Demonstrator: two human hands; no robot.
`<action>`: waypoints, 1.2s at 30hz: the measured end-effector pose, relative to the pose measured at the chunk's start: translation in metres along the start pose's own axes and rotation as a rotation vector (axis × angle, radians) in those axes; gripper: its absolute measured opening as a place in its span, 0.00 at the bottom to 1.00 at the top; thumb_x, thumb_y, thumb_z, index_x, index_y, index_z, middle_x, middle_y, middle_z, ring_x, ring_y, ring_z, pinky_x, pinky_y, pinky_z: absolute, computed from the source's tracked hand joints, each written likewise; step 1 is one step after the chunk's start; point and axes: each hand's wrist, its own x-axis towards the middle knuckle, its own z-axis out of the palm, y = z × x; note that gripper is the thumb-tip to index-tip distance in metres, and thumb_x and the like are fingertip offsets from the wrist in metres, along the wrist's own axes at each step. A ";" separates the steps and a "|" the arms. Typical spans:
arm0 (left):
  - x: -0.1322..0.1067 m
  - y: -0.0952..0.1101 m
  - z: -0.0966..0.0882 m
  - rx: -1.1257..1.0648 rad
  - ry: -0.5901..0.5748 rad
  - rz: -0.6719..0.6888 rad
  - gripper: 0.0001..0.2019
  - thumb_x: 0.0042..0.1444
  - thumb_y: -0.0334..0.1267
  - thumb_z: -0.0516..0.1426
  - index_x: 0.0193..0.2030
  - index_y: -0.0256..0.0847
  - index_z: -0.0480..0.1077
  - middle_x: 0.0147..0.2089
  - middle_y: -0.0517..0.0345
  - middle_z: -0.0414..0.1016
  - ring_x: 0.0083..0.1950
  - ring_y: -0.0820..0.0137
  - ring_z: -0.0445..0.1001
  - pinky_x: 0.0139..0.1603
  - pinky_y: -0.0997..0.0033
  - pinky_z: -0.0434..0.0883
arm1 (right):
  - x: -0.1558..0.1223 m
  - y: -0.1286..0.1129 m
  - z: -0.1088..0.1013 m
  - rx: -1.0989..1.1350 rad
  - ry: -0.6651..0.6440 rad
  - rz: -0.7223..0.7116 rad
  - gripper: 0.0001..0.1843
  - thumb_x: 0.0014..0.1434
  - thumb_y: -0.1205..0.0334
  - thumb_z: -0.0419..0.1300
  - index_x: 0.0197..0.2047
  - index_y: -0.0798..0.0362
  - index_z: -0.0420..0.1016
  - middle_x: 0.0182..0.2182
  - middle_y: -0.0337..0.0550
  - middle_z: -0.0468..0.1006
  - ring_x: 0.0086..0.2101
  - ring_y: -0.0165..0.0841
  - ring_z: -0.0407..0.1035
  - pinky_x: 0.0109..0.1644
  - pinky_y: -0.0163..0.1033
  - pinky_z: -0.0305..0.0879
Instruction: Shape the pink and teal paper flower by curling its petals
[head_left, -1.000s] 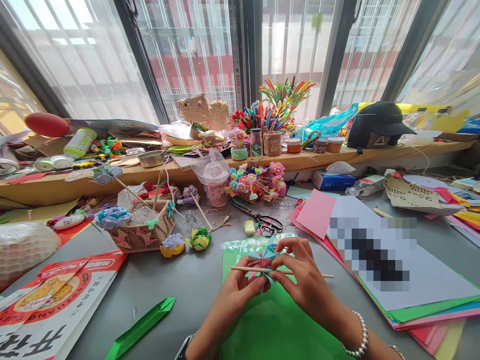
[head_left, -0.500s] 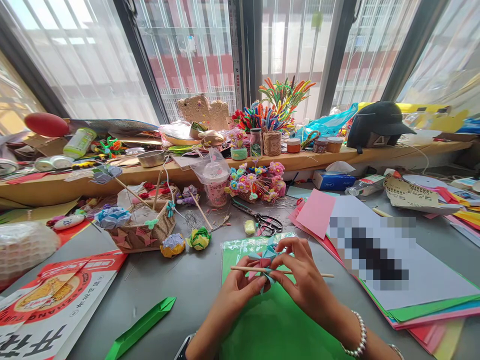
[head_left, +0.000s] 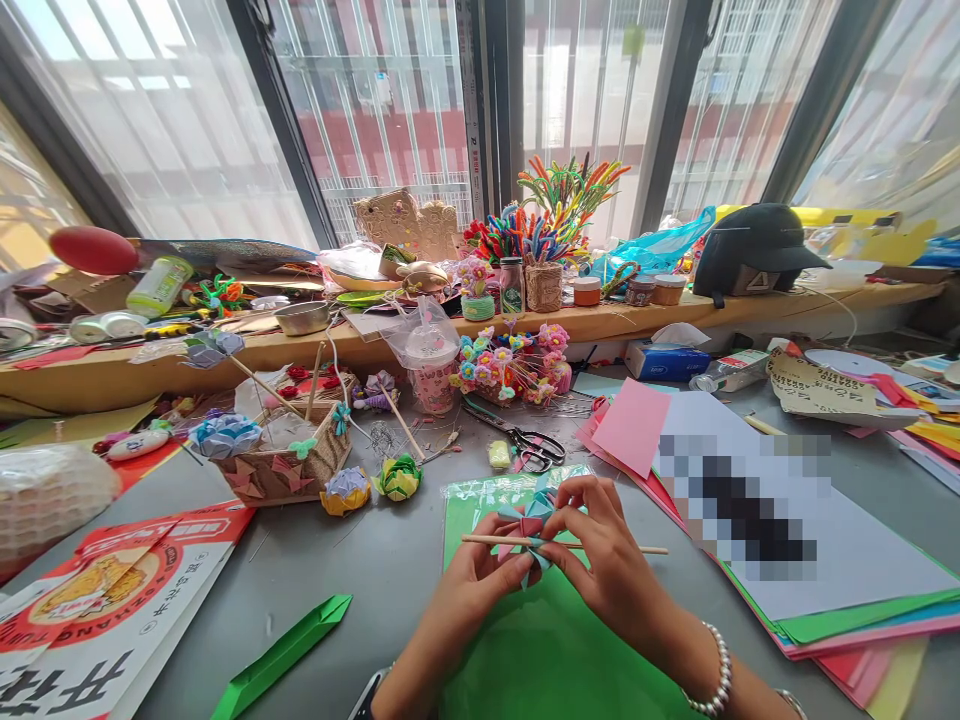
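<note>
A folded blue and pink paper flower (head_left: 534,524) is pinched between both of my hands, over a green sheet (head_left: 555,650). My left hand (head_left: 480,580) grips it from the left and below, thumb toward the middle. My right hand (head_left: 607,545) has its fingertips closed on the flower's right side. A thin wooden stick (head_left: 480,540) lies crosswise against the flower. Its left end crosses in front of my left fingers, and its right end sticks out past my right hand. My fingers hide part of the flower, and I cannot tell which fingers hold the stick.
Scissors (head_left: 536,448) lie beyond the green sheet. Two paper flowers (head_left: 399,478) sit left of it, near a decorated cardboard box (head_left: 277,475). A folded green strip (head_left: 285,655) is at front left. Stacked paper (head_left: 847,540) lies at right. Craft supplies crowd the wooden ledge (head_left: 450,330).
</note>
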 end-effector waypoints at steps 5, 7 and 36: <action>0.000 0.000 -0.001 0.000 0.008 -0.008 0.20 0.43 0.42 0.63 0.44 0.42 0.68 0.49 0.49 0.71 0.49 0.59 0.69 0.43 0.64 0.69 | 0.000 0.000 0.000 -0.001 0.000 0.003 0.06 0.53 0.75 0.57 0.31 0.55 0.66 0.35 0.45 0.61 0.38 0.38 0.58 0.39 0.43 0.61; 0.001 0.001 -0.001 -0.009 0.006 -0.012 0.20 0.43 0.44 0.62 0.44 0.41 0.68 0.51 0.48 0.71 0.49 0.58 0.69 0.44 0.62 0.69 | 0.000 0.000 0.000 0.000 0.001 0.009 0.06 0.53 0.74 0.57 0.31 0.55 0.67 0.35 0.45 0.61 0.38 0.38 0.58 0.39 0.43 0.61; -0.002 0.006 0.002 -0.300 0.024 -0.066 0.24 0.45 0.39 0.62 0.50 0.44 0.64 0.49 0.52 0.71 0.42 0.61 0.75 0.50 0.59 0.67 | -0.001 0.011 0.000 -0.020 0.070 0.305 0.20 0.52 0.48 0.58 0.40 0.52 0.59 0.30 0.39 0.68 0.26 0.31 0.65 0.28 0.37 0.67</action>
